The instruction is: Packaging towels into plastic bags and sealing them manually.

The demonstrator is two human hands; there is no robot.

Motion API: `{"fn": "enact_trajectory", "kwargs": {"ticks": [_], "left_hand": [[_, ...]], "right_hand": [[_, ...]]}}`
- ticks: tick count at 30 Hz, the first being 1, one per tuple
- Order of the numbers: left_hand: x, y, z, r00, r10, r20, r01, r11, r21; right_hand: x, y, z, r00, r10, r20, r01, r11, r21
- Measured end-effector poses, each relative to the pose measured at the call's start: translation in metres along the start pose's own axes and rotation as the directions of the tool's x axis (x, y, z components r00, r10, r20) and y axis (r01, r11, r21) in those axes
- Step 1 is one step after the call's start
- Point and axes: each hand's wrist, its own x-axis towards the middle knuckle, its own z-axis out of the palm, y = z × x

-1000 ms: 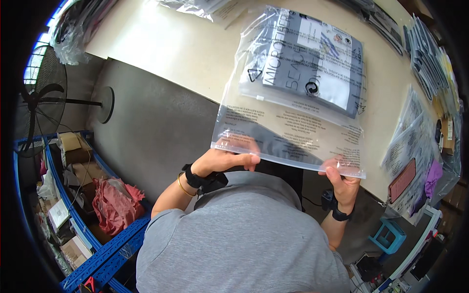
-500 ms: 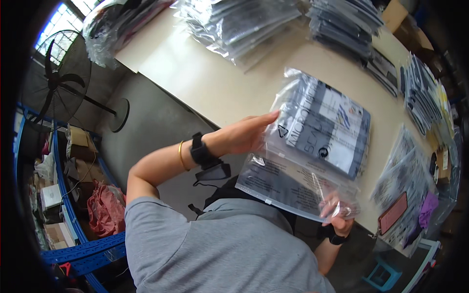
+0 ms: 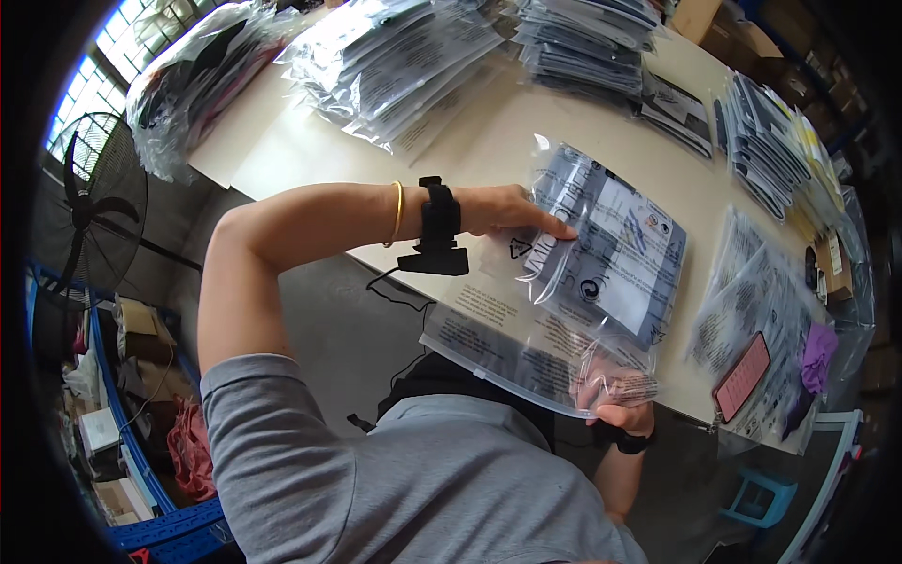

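Note:
A clear zip-slider plastic bag [image 3: 489, 324] with dark print holds a folded grey-and-white textile pack [image 3: 620, 240], tilted over the table's near edge. My left hand [image 3: 512, 209] reaches across from the left and grips the bag's left side, one finger stretched over the pack's printed front. At the bag's near right corner, my right hand [image 3: 615, 390] is closed on the slider edge. Its thumb shows outside, and its fingers are seen through the clear plastic. Both wrists wear black straps, and a gold bangle circles the left one.
Piles of bagged textiles [image 3: 385, 66] and folded grey packs [image 3: 587, 47] line the table's far side. At the right lie flat printed bags [image 3: 752, 282], a pink-screened phone [image 3: 742, 376] and a purple cloth [image 3: 819, 357]. A fan [image 3: 89, 202] and blue shelving [image 3: 169, 531] stand left.
My left hand has moved farther over the bag, its finger now lying on the pack's front. My left forearm has risen. The view has shifted, and my right hand keeps its corner.

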Motion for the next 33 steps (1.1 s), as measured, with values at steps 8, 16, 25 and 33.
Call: {"fn": "enact_trajectory", "kwargs": {"ticks": [8, 16, 25, 33], "left_hand": [[-0.002, 0.001, 0.022, 0.977, 0.2, -0.071, -0.212, 0.925, -0.316], [-0.131, 0.024, -0.058, 0.707, 0.458, -0.54, -0.419, 0.885, 0.203], [-0.205, 0.012, -0.273, 0.105, 0.947, -0.304, -0.282, 0.321, 0.904], [-0.112, 0.011, -0.381, 0.338, 0.402, -0.851, -0.504, 0.841, 0.197]], "right_hand": [[-0.004, -0.001, 0.001, 0.993, -0.122, -0.003, 0.122, 0.987, 0.103], [0.001, -0.002, -0.006, 0.993, -0.117, 0.032, 0.118, 0.992, -0.04], [0.006, -0.007, -0.007, 0.998, -0.056, 0.029, 0.054, 0.996, 0.065], [0.008, -0.006, -0.006, 1.0, -0.005, -0.023, 0.008, 0.991, 0.131]]}}
